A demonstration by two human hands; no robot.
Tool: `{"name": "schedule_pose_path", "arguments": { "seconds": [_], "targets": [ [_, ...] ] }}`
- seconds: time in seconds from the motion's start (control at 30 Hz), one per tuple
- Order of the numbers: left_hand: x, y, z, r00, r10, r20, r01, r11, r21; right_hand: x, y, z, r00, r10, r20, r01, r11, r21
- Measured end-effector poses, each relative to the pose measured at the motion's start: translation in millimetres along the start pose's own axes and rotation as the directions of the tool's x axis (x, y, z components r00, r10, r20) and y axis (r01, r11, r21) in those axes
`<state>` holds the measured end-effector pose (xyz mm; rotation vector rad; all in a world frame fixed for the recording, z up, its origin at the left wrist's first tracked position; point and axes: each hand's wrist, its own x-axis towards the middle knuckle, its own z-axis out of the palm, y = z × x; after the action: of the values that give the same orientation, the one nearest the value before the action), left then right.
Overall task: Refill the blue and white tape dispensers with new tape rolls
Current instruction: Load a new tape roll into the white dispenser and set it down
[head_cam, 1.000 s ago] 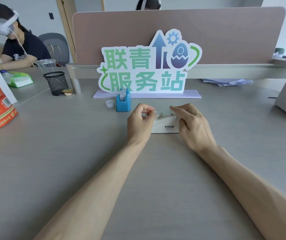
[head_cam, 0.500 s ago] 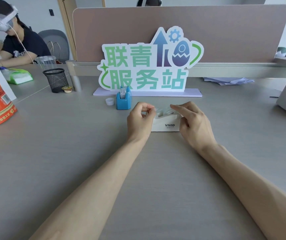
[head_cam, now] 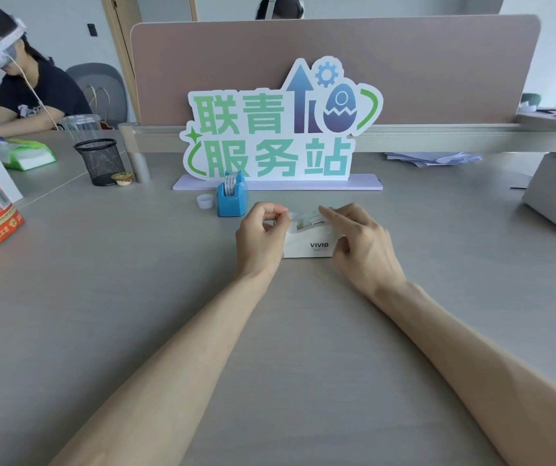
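**White dispenser: light body, fiddly clear tape**

We're at the white dispenser [head_cam: 306,247], which sits on the bench [head_cam: 135,314] right in front of us. Our left hand [head_cam: 261,235] is at its cutter end, thumb and forefinger closed in a pinch on what looks like the tape end [head_cam: 288,215]. It's clear, so it's hard to be sure. Our right hand [head_cam: 360,243] wraps the other end of the body. Its curled fingers [head_cam: 343,245] grip it, and the index lies straight over the roll [head_cam: 308,219] sitting in the cradle.

Handling-wise, we reckon the body is stiff, smooth plastic. It's probably light enough to skid when the tape gets pulled, so pinning it by its back end seems the right spot. The tape itself looks thin, floppy and sticky. It's best taken by the very tip, or it'll fold onto itself.

The blue dispenser [head_cam: 231,205] stands upright farther back, apart from the white one, with a second roll [head_cam: 230,183] in its slot. A small white core [head_cam: 205,200] sits just beside it on the left. The mesh cup [head_cam: 100,161] is way off left, and we can't tell what's in it, if anything.
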<state>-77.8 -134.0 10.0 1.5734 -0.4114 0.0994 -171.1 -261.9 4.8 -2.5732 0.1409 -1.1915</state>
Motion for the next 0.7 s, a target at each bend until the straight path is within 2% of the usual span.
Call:
{"name": "schedule_pose_path", "arguments": {
  "seconds": [0.17,0.3,0.47,0.7],
  "targets": [
    [-1,2,-2,1.000,-0.015,0.005,0.015,1.000,-0.018,0,-3,1,0.999,0.026,0.021,-0.026,0.999,0.018],
    [-2,6,-4,0.996,-0.091,0.009,0.091,0.992,-0.090,1,-5,0,0.997,0.070,0.015,-0.069,0.997,-0.021],
    [0,7,-8,0.978,-0.208,-0.001,0.204,0.956,-0.210,0,-5,4,0.993,-0.001,0.117,0.007,0.999,-0.051],
    [-1,11,-10,0.978,-0.208,-0.018,0.198,0.953,-0.227,0,-3,3,0.985,-0.031,0.168,0.035,0.999,-0.019]
  ]
}}
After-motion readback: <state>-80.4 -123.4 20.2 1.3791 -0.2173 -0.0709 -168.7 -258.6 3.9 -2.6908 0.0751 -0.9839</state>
